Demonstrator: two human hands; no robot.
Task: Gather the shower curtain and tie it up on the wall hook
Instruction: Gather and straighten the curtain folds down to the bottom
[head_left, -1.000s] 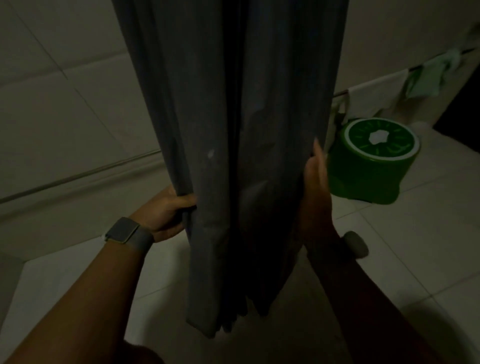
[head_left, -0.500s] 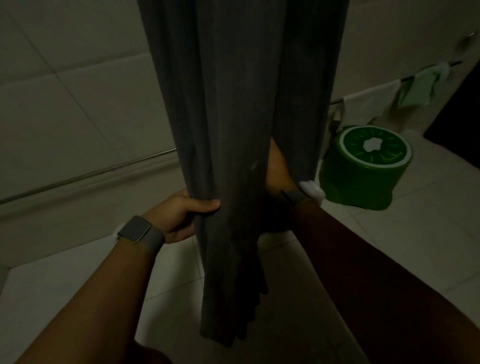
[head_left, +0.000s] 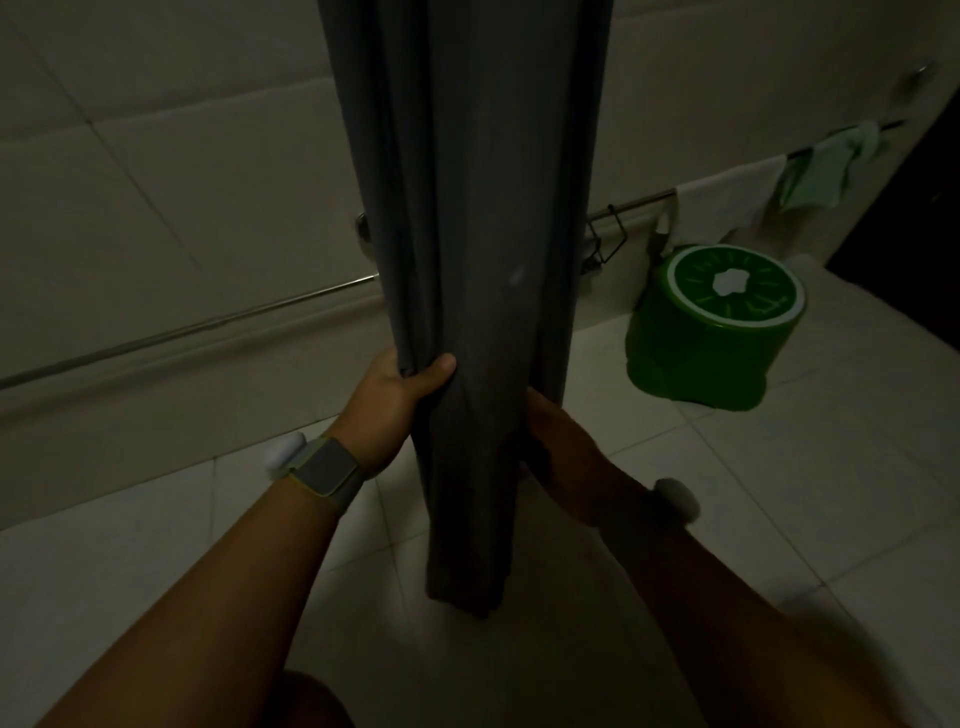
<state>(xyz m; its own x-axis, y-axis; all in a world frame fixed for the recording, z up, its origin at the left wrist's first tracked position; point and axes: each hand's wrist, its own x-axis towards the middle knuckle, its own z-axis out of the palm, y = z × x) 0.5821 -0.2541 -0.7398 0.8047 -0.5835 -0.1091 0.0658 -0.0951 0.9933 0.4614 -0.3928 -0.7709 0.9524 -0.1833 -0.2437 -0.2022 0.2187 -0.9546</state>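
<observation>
We squeeze the grey curtain (head_left: 467, 218) into one hanging bunch above the floor (head_left: 779, 509), our left hand (head_left: 402, 387) closed on its left folds and right hand (head_left: 558, 436) pressing its right side, grip hidden, readying it for tying.

Pale tiled floor (head_left: 779, 519) filling lower frame, dim lighting, green round bucket (head_left: 711, 332) with white-rimmed lid standing on it at right of centre, near the wall base
</observation>
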